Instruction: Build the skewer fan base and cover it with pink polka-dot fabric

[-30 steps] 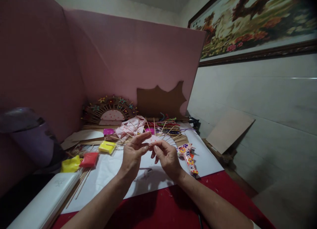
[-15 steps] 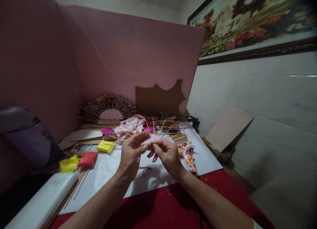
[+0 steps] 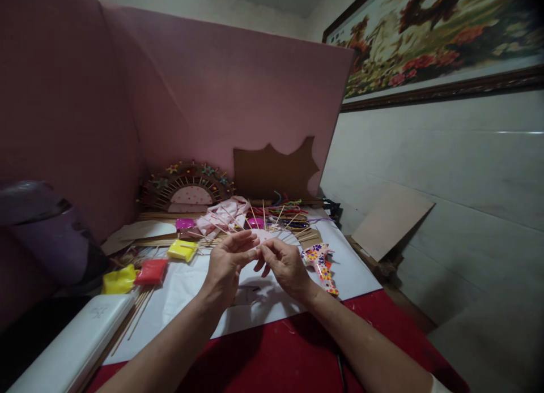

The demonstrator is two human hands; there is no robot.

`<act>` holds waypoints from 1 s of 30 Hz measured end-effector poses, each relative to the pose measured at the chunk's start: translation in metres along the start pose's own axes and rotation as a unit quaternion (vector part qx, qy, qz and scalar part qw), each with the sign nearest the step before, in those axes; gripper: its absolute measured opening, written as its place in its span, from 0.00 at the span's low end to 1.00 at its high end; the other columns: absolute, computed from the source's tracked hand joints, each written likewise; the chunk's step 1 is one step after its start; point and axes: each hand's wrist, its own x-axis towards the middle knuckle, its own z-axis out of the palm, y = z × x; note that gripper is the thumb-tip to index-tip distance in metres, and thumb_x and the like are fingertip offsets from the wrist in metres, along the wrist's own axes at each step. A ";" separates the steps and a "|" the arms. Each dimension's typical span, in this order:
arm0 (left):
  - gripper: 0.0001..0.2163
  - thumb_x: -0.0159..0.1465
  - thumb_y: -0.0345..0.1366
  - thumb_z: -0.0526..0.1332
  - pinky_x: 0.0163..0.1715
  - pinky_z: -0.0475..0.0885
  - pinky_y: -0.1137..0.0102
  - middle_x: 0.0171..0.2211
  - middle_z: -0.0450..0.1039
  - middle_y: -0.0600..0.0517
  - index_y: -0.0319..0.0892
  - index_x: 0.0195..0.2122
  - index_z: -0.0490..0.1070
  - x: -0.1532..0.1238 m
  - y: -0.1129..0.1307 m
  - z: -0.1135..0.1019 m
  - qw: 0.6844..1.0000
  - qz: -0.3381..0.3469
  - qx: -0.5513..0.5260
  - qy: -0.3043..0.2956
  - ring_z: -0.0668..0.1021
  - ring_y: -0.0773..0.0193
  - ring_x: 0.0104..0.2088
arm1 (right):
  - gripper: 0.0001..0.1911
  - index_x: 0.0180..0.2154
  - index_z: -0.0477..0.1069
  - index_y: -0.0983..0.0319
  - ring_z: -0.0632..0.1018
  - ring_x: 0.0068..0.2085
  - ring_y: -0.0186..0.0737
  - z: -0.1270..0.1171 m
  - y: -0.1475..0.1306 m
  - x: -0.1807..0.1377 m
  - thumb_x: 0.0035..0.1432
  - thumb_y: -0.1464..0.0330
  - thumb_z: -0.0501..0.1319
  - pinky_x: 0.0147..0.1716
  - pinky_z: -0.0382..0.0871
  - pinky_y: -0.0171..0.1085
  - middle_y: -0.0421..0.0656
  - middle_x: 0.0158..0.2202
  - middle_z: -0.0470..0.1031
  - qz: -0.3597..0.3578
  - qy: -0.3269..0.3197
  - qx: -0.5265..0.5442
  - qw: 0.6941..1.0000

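My left hand (image 3: 227, 264) and my right hand (image 3: 284, 264) meet over the white paper sheet (image 3: 195, 294), fingertips pinched together on a small pale pink piece with thin wooden sticks fanning out of it (image 3: 266, 234). What exactly lies between the fingertips is too small to make out. A flower-patterned glue gun (image 3: 321, 263) lies just right of my right hand.
Yellow (image 3: 183, 250), red (image 3: 152, 272) and another yellow clay packet (image 3: 118, 280) lie at left. A finished stick fan (image 3: 187, 189), pink cloth (image 3: 223, 214), pipe cleaners (image 3: 283, 209) and cut cardboard (image 3: 274, 169) stand at the back by the pink partition. A white case (image 3: 72, 347) lies front left.
Both hands stay pinched together on the stick piece; they shifted slightly and my fingers changed their hold a little.
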 end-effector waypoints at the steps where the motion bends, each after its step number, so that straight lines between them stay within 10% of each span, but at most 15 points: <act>1: 0.18 0.41 0.20 0.66 0.39 0.71 0.68 0.33 0.75 0.48 0.36 0.35 0.71 0.000 0.000 0.000 1.000 -0.010 -0.005 0.005 0.77 0.60 0.38 | 0.10 0.31 0.66 0.63 0.75 0.22 0.33 0.000 0.000 0.001 0.60 0.65 0.52 0.18 0.71 0.31 0.38 0.22 0.70 -0.003 -0.008 0.003 1.000; 20: 0.17 0.38 0.23 0.68 0.30 0.71 0.70 0.34 0.74 0.47 0.37 0.32 0.74 0.000 0.001 0.001 0.990 0.064 0.121 0.011 0.75 0.58 0.38 | 0.07 0.28 0.69 0.63 0.72 0.19 0.30 -0.014 -0.001 0.004 0.56 0.72 0.54 0.20 0.66 0.29 0.38 0.20 0.72 -0.042 -0.058 -0.174 0.982; 30: 0.15 0.41 0.25 0.66 0.28 0.71 0.69 0.33 0.74 0.47 0.38 0.33 0.74 0.002 0.003 -0.002 0.981 0.095 0.166 -0.003 0.75 0.58 0.36 | 0.10 0.28 0.70 0.65 0.74 0.19 0.32 -0.010 0.000 0.004 0.56 0.66 0.54 0.18 0.69 0.30 0.39 0.20 0.72 0.034 -0.044 -0.074 0.996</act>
